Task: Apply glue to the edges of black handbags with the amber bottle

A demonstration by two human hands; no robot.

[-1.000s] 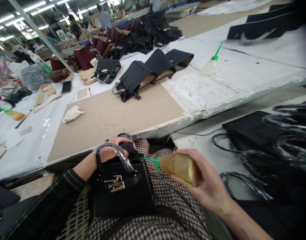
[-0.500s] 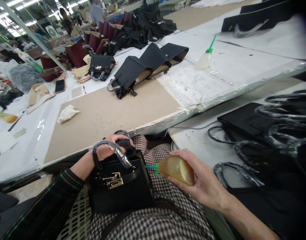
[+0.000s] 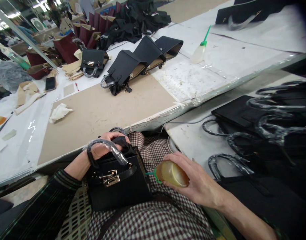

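A black handbag (image 3: pixel 120 190) with gold hardware and a plastic-wrapped handle rests upright on my lap. My left hand (image 3: pixel 103 146) reaches through under the wrapped handle and grips the bag's top, its fingers on black material there. In my right hand (image 3: pixel 187 176) is a squeeze bottle (image 3: pixel 174 174) of amber liquid, lying sideways, fingers wrapped round it. Its thin green nozzle points left at the bag's right side edge; the tip is partly hidden there, and I cannot tell whether it touches.
Beyond my lap is the worktable (image 3: pixel 105 106), with black bags (image 3: pixel 126 68), crumpled paper (image 3: pixel 60 112) and an upright pale bottle (image 3: pixel 199 52). Black bags with wrapped handles (image 3: pixel 242 110) crowd the right side. A plastic crate (image 3: pixel 75 213) stands at lower left. People are in the background.
The whole view has shifted, so the table's things appear slightly further left and up. My right hand has turned the bottle a little, its base now facing me more; both holds stay the same.
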